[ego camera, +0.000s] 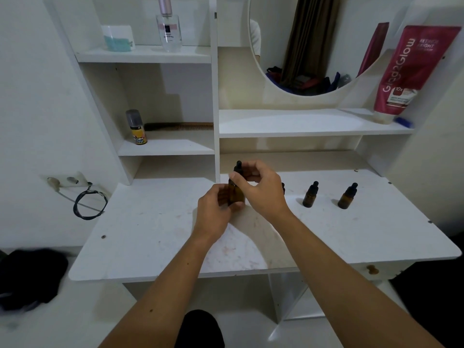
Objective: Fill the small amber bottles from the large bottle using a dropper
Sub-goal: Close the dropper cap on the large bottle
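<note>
Large bottle point(236, 194) held upright over table point(150, 234), centre. Left hand point(213, 212) grip wrapped round body; right hand point(258, 187) grip pinching dropper cap point(238, 168). Small amber bottles point(310, 194) right of large bottle, capped, fill level unclear. Prob. early: no transfer yet.

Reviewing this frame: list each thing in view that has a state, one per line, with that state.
large amber bottle: upright on the table, dropper cap on
left hand: grips the large bottle's body
right hand: pinches the dropper cap
middle small bottle: upright, capped
right small bottle: upright, capped
third small bottle: mostly hidden behind the right hand
perfume bottle: upright on top shelf, capped
red tube: leaning, cap down
</note>
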Available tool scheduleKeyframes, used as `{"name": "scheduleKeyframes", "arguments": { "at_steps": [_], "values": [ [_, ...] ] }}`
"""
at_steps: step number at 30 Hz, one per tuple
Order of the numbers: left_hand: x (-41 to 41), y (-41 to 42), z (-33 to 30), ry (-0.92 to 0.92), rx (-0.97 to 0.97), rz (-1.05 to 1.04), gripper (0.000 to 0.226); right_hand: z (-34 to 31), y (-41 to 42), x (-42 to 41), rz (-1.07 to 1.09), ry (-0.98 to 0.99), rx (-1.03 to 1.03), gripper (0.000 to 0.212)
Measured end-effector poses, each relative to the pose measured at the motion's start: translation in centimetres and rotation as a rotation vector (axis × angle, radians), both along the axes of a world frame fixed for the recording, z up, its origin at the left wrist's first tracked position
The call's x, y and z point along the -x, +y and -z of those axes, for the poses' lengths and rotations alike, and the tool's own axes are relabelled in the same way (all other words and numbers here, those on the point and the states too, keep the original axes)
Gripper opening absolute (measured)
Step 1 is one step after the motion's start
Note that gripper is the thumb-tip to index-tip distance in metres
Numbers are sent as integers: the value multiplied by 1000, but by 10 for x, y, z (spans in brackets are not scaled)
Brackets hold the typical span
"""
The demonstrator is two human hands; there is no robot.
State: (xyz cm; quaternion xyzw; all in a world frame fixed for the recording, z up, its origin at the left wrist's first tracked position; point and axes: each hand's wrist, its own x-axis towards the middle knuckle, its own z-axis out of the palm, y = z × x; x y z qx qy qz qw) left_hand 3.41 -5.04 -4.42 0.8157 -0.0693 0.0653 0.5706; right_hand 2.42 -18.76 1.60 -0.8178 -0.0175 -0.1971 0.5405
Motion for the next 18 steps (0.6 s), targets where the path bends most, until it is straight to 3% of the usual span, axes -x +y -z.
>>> {"name": "scheduleKeyframes", "arguments": {
  "at_steps": [5,9,18],
  "values": [
    [0,2,-1,8,21,1,46,-1,0,1,15,-17,0,19],
    [1,2,-1,2,20,2,44,-1,-1,-1,-5,-1,-8,33],
    [0,1,0,0,10,-9,45,-3,0,-2,-32,17,-4,25]
  ]
}}
